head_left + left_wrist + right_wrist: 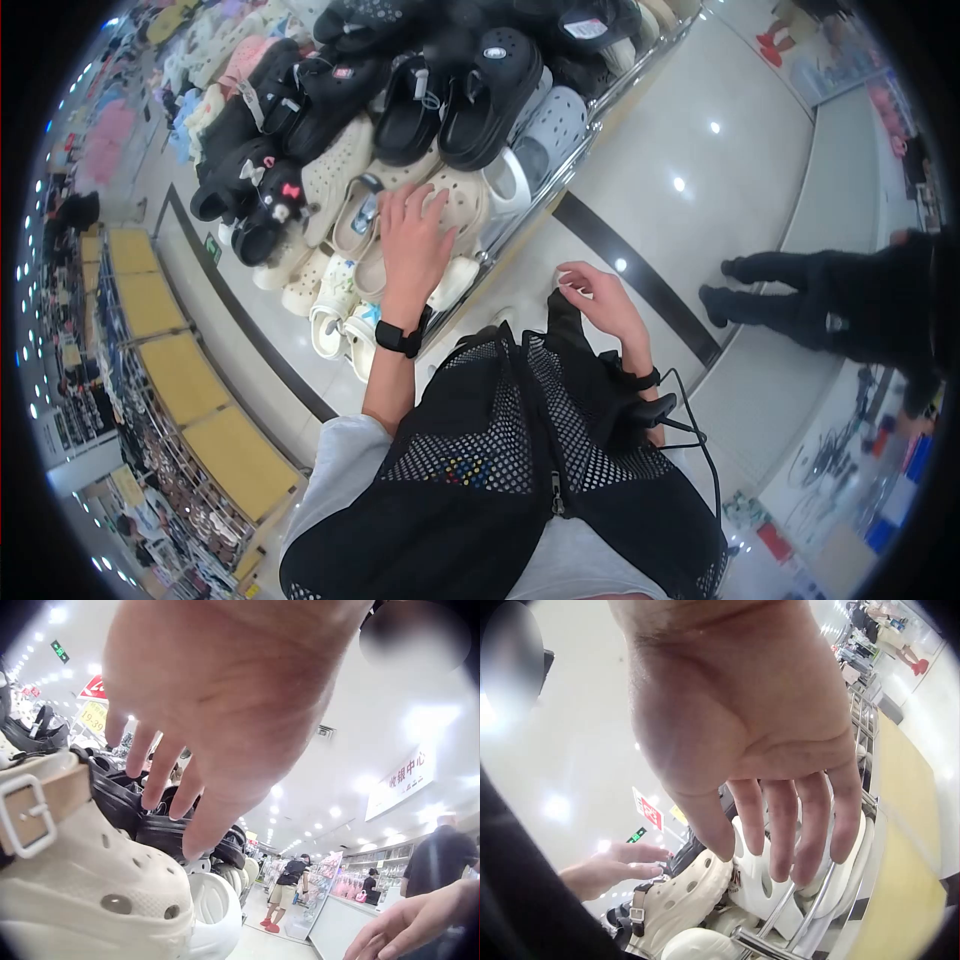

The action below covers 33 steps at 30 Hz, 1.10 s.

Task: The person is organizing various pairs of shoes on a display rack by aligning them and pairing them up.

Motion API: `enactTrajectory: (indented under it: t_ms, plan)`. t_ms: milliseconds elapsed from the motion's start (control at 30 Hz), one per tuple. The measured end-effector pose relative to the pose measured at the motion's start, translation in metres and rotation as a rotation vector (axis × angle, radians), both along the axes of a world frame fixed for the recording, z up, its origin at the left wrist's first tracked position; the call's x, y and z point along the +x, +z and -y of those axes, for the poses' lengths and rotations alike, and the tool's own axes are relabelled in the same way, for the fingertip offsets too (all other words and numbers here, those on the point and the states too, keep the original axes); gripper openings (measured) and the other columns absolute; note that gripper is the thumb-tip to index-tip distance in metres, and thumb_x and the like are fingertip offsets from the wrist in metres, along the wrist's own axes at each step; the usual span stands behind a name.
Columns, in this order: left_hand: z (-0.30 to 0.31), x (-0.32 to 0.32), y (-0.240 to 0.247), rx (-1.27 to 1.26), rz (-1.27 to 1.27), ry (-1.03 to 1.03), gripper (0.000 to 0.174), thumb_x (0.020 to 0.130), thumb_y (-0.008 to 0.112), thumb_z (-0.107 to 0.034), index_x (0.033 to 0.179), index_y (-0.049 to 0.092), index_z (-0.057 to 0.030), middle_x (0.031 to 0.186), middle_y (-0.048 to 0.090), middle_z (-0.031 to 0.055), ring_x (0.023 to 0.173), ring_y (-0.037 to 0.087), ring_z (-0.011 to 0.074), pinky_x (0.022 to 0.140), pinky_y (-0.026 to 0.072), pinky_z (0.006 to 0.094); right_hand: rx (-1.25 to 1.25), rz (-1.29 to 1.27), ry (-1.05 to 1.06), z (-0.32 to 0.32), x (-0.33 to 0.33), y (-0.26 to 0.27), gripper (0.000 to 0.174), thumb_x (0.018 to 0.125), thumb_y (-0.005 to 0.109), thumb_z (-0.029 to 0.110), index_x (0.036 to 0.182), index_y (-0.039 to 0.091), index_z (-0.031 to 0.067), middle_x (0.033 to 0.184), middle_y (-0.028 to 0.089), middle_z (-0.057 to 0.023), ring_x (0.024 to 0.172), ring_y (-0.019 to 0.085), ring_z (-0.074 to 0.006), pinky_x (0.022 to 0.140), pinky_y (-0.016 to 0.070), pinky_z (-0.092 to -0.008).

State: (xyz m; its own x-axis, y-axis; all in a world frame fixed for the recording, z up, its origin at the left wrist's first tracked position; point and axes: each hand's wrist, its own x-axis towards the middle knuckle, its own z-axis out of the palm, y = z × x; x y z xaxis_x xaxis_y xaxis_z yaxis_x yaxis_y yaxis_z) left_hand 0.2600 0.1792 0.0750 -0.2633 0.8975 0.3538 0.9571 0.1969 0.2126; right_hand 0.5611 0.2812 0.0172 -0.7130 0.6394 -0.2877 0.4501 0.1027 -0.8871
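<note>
The left hand [412,240], fingers spread and empty, lies over beige clogs [463,205] near the rack's rail [596,128]. The right hand [602,300], loosely curved and empty, hangs outside that edge, beside open floor [655,170].

A beige clog [679,907], its upper pierced with round ventilation holes, has a tan strap fitted with a pale square buckle. It sits near the rack's [598,122] metal-railed edge, its rounded toe turned towards that rail. Farther in from the same edge, another beige clog [350,230] lies opening upward, a blue-and-white label showing inside; part of it is hidden.
</note>
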Motion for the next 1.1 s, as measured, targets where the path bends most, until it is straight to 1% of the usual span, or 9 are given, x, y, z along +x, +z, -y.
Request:
enactTrajectory:
  t_ms: [33, 100, 300, 433, 533, 633, 700, 967, 1100]
  plan:
    - [-0.011, 0.003, -0.009, 0.005, -0.006, 0.016, 0.048, 0.081, 0.080, -0.012, 0.127, 0.068, -0.0077, 0.136, 0.061, 0.0093, 0.132, 0.052, 0.0361, 0.117, 0.0374, 0.0531, 0.001, -0.017, -0.003, -0.011, 0.006, -0.001, 0.035, 0.098, 0.070, 0.017, 0.131, 0.065, 0.0039, 0.109, 0.077, -0.0162, 0.098, 0.075, -0.0271, 0.089, 0.0583, -0.0369]
    - [-0.025, 0.009, -0.029, -0.120, -0.011, 0.055, 0.055, 0.081, 0.082, -0.018, 0.132, 0.064, -0.0058, 0.139, 0.061, 0.0104, 0.132, 0.053, 0.0358, 0.114, 0.0420, 0.0488, -0.007, -0.041, 0.010, -0.032, 0.020, -0.002, 0.036, 0.097, 0.070, 0.018, 0.130, 0.066, 0.0046, 0.108, 0.077, -0.0171, 0.096, 0.075, -0.0291, 0.087, 0.0584, -0.0371]
    - [-0.046, 0.024, -0.030, -0.193, 0.162, 0.303, 0.055, 0.076, 0.087, -0.020, 0.125, 0.064, -0.0056, 0.137, 0.062, 0.0090, 0.128, 0.057, 0.0324, 0.108, 0.0468, 0.0450, 0.024, -0.032, 0.010, -0.099, 0.049, -0.002, 0.035, 0.097, 0.071, 0.018, 0.129, 0.067, 0.0054, 0.106, 0.077, -0.0154, 0.097, 0.076, -0.0276, 0.086, 0.0586, -0.0368]
    - [-0.056, 0.032, -0.033, -0.190, 0.125, 0.389, 0.060, 0.072, 0.090, -0.019, 0.124, 0.062, -0.0059, 0.135, 0.061, 0.0087, 0.127, 0.058, 0.0317, 0.106, 0.0469, 0.0449, -0.019, -0.002, 0.064, -0.130, 0.057, -0.002, 0.036, 0.099, 0.070, 0.017, 0.133, 0.063, 0.0042, 0.110, 0.077, -0.0142, 0.096, 0.074, -0.0239, 0.089, 0.0586, -0.0365]
    - [-0.059, 0.038, -0.039, -0.136, 0.112, 0.428, 0.060, 0.070, 0.091, -0.018, 0.121, 0.062, -0.0065, 0.134, 0.060, 0.0089, 0.128, 0.056, 0.0324, 0.107, 0.0457, 0.0452, 0.004, -0.023, 0.114, -0.146, 0.058, -0.008, 0.037, 0.100, 0.070, 0.018, 0.133, 0.063, 0.0047, 0.110, 0.077, -0.0136, 0.096, 0.075, -0.0235, 0.088, 0.0587, -0.0357]
    - [-0.057, 0.043, -0.043, -0.102, 0.098, 0.436, 0.061, 0.070, 0.091, -0.017, 0.123, 0.061, -0.0066, 0.135, 0.060, 0.0095, 0.129, 0.055, 0.0336, 0.109, 0.0443, 0.0453, -0.023, -0.012, 0.158, -0.156, 0.055, -0.009, 0.037, 0.100, 0.070, 0.020, 0.133, 0.063, 0.0050, 0.110, 0.077, -0.0132, 0.097, 0.075, -0.0233, 0.089, 0.0586, -0.0350]
    - [-0.055, 0.043, -0.043, -0.085, 0.106, 0.436, 0.062, 0.071, 0.091, -0.016, 0.124, 0.061, -0.0066, 0.136, 0.059, 0.0097, 0.129, 0.055, 0.0340, 0.109, 0.0438, 0.0456, -0.040, -0.045, 0.170, -0.162, 0.045, -0.011, 0.037, 0.097, 0.071, 0.020, 0.130, 0.067, 0.0028, 0.108, 0.077, -0.0162, 0.100, 0.075, -0.0280, 0.089, 0.0585, -0.0371]
    - [-0.053, 0.046, -0.041, -0.061, 0.138, 0.444, 0.063, 0.072, 0.089, -0.016, 0.127, 0.059, -0.0074, 0.138, 0.059, 0.0093, 0.130, 0.053, 0.0342, 0.109, 0.0439, 0.0455, -0.064, -0.051, 0.333, -0.179, -0.002, -0.011, 0.038, 0.097, 0.071, 0.019, 0.131, 0.066, 0.0020, 0.108, 0.077, -0.0169, 0.102, 0.075, -0.0278, 0.089, 0.0583, -0.0368]
    - [-0.053, 0.041, -0.038, -0.083, 0.158, 0.433, 0.063, 0.070, 0.090, -0.017, 0.125, 0.060, -0.0078, 0.137, 0.059, 0.0094, 0.129, 0.053, 0.0335, 0.111, 0.0412, 0.0464, -0.048, -0.049, 0.328, -0.193, -0.025, -0.013, 0.042, 0.095, 0.072, 0.017, 0.135, 0.063, 0.0031, 0.111, 0.077, -0.0165, 0.104, 0.075, -0.0275, 0.090, 0.0577, -0.0369]
